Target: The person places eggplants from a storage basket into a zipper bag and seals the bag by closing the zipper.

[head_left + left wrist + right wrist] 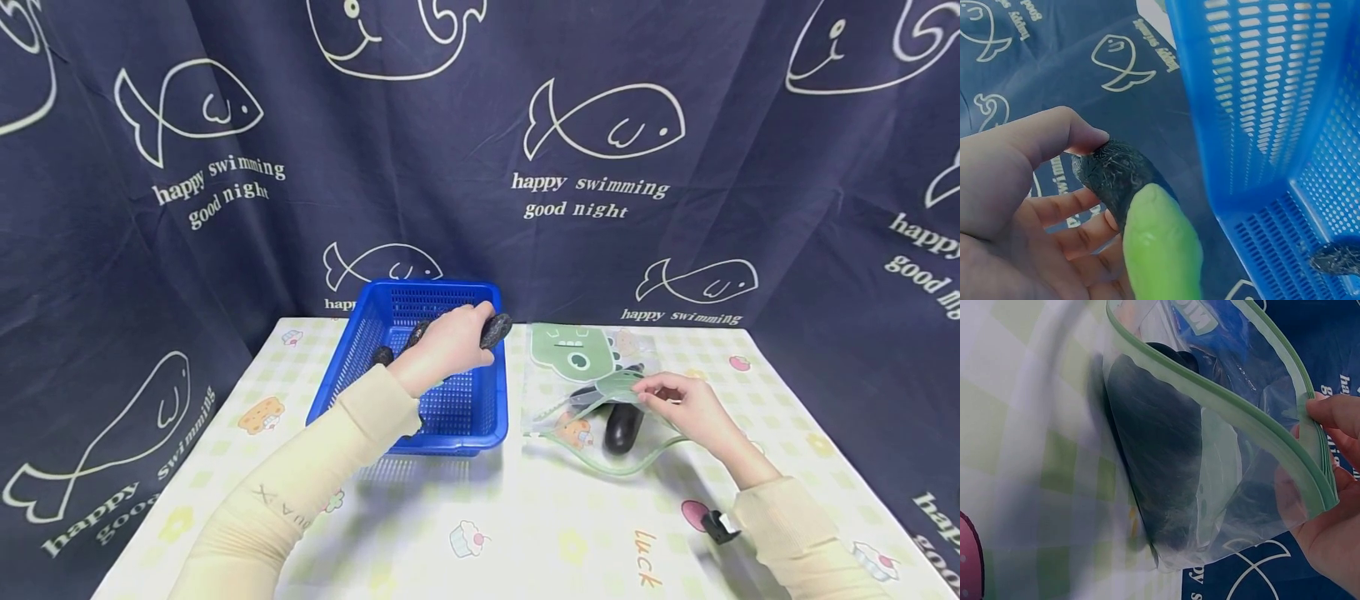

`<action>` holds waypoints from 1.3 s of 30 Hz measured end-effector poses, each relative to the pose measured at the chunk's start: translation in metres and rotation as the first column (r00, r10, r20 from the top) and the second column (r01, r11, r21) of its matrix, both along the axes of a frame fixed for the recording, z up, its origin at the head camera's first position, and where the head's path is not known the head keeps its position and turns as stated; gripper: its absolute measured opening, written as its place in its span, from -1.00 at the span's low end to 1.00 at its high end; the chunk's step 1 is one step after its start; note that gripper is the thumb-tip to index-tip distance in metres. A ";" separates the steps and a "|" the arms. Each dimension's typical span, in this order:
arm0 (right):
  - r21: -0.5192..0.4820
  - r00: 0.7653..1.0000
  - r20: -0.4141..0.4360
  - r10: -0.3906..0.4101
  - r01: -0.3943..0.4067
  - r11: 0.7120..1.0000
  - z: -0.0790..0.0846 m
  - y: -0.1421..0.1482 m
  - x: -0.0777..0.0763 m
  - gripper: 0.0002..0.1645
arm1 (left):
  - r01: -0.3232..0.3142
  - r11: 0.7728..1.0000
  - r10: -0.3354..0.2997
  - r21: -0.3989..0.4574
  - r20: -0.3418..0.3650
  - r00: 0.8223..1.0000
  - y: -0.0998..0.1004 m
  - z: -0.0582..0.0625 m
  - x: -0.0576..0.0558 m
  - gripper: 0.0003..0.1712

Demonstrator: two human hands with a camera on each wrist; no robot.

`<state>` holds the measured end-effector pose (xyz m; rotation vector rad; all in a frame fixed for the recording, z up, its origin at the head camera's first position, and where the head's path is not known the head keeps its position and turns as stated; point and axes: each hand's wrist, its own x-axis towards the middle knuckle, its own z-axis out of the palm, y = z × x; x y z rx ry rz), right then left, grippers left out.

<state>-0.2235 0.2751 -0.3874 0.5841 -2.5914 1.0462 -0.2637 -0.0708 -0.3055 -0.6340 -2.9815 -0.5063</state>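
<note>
In the head view my left hand (453,342) is over the right side of a blue basket (491,429), gripping a dark, wrinkled, elongated object (495,331). The left wrist view shows the thumb and fingers round its rough dark end (1116,172); a smooth bright green piece (1163,247) lies against it, and I cannot tell whether they are one thing. My right hand (693,408) pinches the green zip rim (1310,469) of a clear zip bag (1241,519), whose mouth is spread. Inside lies a glossy dark eggplant (622,427), with other dark shapes partly hidden behind the plastic.
More dark, rough pieces (382,356) are in the basket, partly covered by my left arm. Basket and bag stand side by side on a checked tablecloth (420,533) with printed pictures. A dark blue curtain (465,200) with fish drawings hangs behind the table.
</note>
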 end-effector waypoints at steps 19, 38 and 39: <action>0.002 1.000 0.007 0.003 -0.003 1.000 -0.016 0.015 -0.013 -0.87 | 0.081 0.997 -0.080 0.005 -0.076 0.994 0.021 0.003 0.021 -0.43; -0.015 1.000 0.006 0.009 -0.009 1.000 -0.018 0.015 -0.014 -0.87 | 0.122 0.992 -0.120 0.019 -0.085 0.989 0.050 -0.005 0.037 -0.41; -0.014 1.000 0.006 0.009 -0.009 1.000 -0.017 0.015 -0.013 -0.87 | 0.122 0.992 -0.120 0.019 -0.085 0.989 0.052 -0.006 0.037 -0.42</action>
